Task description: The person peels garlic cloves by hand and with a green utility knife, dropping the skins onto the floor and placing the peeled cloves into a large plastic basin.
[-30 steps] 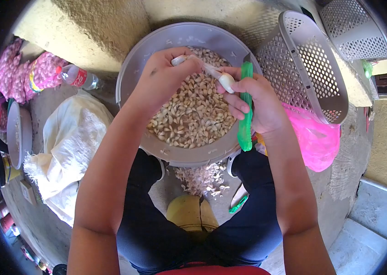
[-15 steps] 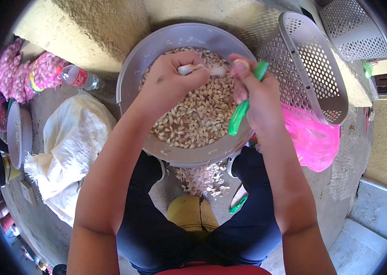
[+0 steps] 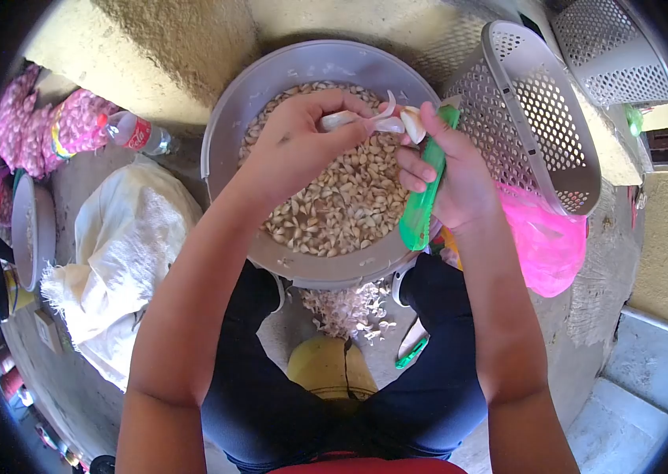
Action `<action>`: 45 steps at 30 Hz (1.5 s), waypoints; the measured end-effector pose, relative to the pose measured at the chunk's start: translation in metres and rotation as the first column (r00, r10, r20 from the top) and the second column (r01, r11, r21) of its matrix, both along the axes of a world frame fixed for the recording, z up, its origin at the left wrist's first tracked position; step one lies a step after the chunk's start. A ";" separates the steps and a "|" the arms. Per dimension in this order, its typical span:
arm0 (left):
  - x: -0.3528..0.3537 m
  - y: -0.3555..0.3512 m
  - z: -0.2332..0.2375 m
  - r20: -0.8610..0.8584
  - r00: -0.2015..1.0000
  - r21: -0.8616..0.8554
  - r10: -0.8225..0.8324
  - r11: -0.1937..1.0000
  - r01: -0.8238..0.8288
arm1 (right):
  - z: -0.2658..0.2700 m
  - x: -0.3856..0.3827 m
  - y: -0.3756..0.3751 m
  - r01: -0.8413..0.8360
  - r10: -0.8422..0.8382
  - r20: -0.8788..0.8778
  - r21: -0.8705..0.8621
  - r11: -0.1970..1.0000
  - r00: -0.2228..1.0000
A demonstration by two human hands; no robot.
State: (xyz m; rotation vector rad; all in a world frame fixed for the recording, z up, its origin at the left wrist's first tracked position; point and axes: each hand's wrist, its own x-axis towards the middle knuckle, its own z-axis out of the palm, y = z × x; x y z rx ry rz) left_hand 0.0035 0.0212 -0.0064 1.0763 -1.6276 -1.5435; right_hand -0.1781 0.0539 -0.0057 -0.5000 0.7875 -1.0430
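Observation:
My left hand [image 3: 296, 144] is closed over the wide basin [image 3: 231, 118], with a whitish garlic clove [image 3: 339, 120] in its curled fingers. Strips of thin garlic skin [image 3: 386, 117] stick out from its fingertips toward the other hand. In my right hand [image 3: 460, 174] is a green-handled utility knife [image 3: 427, 193], held against the palm with its blade end up. The thumb and forefinger of that hand also pinch a partly peeled clove [image 3: 412, 124]. Many loose garlic cloves [image 3: 342, 197] cover the basin's bottom below both hands.
Perforated grey baskets [image 3: 539, 118] stand at the right, above a pink plastic bag [image 3: 535, 237]. Garlic skins [image 3: 342, 308] and a second green cutter [image 3: 411, 353] lie between my legs. On the left are a white sack [image 3: 124, 253], a bottle [image 3: 132, 133] and pink net bags [image 3: 81, 122].
My right hand has turned, showing more of the knife handle and the clove at its fingertips. Strips of skin now stretch between the hands. The left hand has barely moved.

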 end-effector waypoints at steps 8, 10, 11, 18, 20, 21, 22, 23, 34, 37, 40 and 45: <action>-0.009 0.008 0.004 -0.035 0.999 -0.200 0.033 0.979 -0.039 | 0.000 0.013 0.004 0.022 -0.022 -0.176 -0.005 1.000 0.984; -0.011 0.009 0.000 -0.125 0.992 -0.201 0.004 0.979 -0.030 | 0.000 0.015 0.003 0.020 -0.027 -0.201 -0.034 0.999 0.979; -0.010 0.009 0.000 -0.101 0.995 -0.196 0.023 0.980 -0.043 | -0.001 0.015 0.003 0.019 -0.030 -0.213 -0.049 0.999 0.977; -0.004 0.007 -0.001 0.040 0.989 -0.477 0.142 0.873 -0.106 | 0.001 0.021 0.003 0.083 -0.094 -0.181 -0.067 0.994 0.979; -0.003 0.007 0.002 0.058 0.983 -0.602 0.176 0.791 -0.106 | -0.001 0.022 0.004 0.098 -0.115 -0.203 -0.090 0.991 0.972; -0.003 0.007 0.002 0.060 0.979 -0.653 0.193 0.750 -0.108 | -0.001 0.023 0.005 0.117 -0.135 -0.198 -0.100 0.988 0.971; -0.003 0.007 0.002 0.060 0.976 -0.702 0.209 0.704 -0.108 | -0.002 0.025 0.005 0.135 -0.155 -0.192 -0.111 0.985 0.969; -0.004 0.008 0.002 0.056 0.975 -0.712 0.215 0.693 -0.111 | -0.003 0.026 0.005 0.155 -0.176 -0.186 -0.121 0.980 0.967; -0.005 0.008 0.003 0.080 0.978 -0.707 0.193 0.702 -0.081 | -0.005 0.028 0.006 0.155 -0.197 -0.238 -0.186 0.970 0.951; -0.008 0.010 -0.001 0.073 0.986 -0.602 0.147 0.795 -0.073 | -0.004 0.032 0.009 0.173 -0.196 -0.177 -0.138 0.975 0.965; -0.009 0.012 -0.004 0.117 0.988 -0.584 0.096 0.812 -0.010 | -0.004 0.032 0.009 0.221 -0.223 -0.066 -0.028 0.975 0.973; -0.012 0.015 -0.004 0.107 0.993 -0.540 0.045 0.841 0.021 | -0.004 0.025 0.004 0.231 -0.228 -0.068 0.042 0.972 0.971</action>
